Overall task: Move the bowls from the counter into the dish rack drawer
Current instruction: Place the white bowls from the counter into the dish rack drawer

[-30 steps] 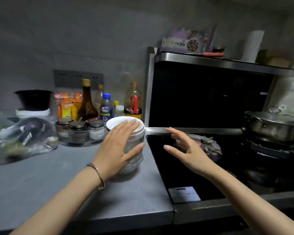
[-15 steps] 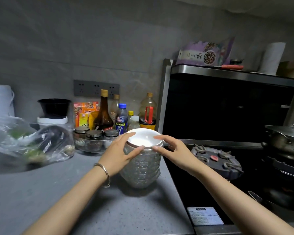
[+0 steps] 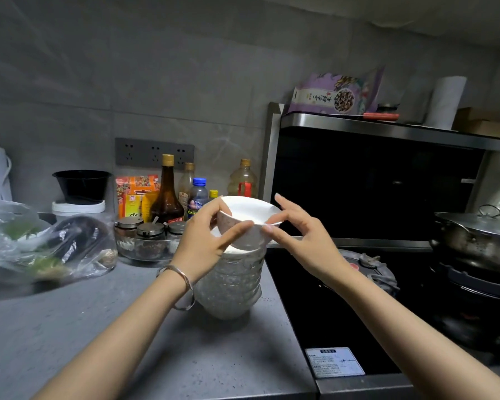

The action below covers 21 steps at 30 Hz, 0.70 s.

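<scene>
A stack of several speckled white bowls [image 3: 231,284] stands on the grey counter [image 3: 185,356] beside the hob. The top bowl [image 3: 248,215] is lifted just above the stack and tilted. My left hand [image 3: 205,241] grips its left rim and side, thumb on the near wall. My right hand [image 3: 298,235] pinches the right rim with thumb and fingers. The dish rack drawer is out of view.
Behind the stack stand sauce bottles [image 3: 168,194], spice jars on a glass tray [image 3: 147,241] and a plastic bag of vegetables [image 3: 46,243]. To the right lie a black gas hob [image 3: 373,272] and a steel pot [image 3: 479,235].
Both hands closed on the top bowl and lifted it off the stack, tilting it. The camera view moved closer and slightly up.
</scene>
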Motion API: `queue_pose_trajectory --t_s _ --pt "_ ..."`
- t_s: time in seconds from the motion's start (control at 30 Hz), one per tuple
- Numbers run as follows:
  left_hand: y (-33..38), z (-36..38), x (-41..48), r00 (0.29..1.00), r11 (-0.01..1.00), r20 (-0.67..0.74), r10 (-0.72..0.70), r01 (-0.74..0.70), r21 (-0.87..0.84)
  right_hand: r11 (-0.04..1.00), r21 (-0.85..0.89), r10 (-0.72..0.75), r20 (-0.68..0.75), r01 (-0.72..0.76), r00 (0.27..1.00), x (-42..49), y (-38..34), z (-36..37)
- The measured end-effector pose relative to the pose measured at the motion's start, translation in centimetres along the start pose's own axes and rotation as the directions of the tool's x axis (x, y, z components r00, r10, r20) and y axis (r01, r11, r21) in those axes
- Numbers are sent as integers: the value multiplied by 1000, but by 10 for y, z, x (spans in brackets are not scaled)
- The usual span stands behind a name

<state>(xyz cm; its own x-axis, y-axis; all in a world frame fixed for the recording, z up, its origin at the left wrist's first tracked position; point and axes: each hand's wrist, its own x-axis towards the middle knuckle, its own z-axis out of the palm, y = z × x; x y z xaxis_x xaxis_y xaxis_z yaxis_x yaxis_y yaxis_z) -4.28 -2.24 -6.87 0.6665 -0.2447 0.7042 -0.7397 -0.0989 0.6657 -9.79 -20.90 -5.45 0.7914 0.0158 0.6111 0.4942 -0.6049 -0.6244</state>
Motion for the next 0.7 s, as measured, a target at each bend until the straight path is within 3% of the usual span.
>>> queue_pose_trajectory --t_s 0.1,0.27,0.37,0.57,0.7 --pt "24 26 -8 995 989 101 -8 23 -149 991 -113 -72 43 77 996 -25 -13 -33" --pt "47 97 -36 945 955 325 -19 114 -275 993 -115 2 207 22 978 -94 -9 -96" --pt "51 150 -64 878 948 476 -47 190 -256 985 -128 143 263 -112 954 -144 11 -128" --pt "45 255 -122 746 937 662 -77 281 -208 897 -66 434 326 -438 840 -244 61 -178" --pt "30 317 -156 653 922 750 -100 345 -177 809 -29 571 274 -587 774 -295 99 -195"
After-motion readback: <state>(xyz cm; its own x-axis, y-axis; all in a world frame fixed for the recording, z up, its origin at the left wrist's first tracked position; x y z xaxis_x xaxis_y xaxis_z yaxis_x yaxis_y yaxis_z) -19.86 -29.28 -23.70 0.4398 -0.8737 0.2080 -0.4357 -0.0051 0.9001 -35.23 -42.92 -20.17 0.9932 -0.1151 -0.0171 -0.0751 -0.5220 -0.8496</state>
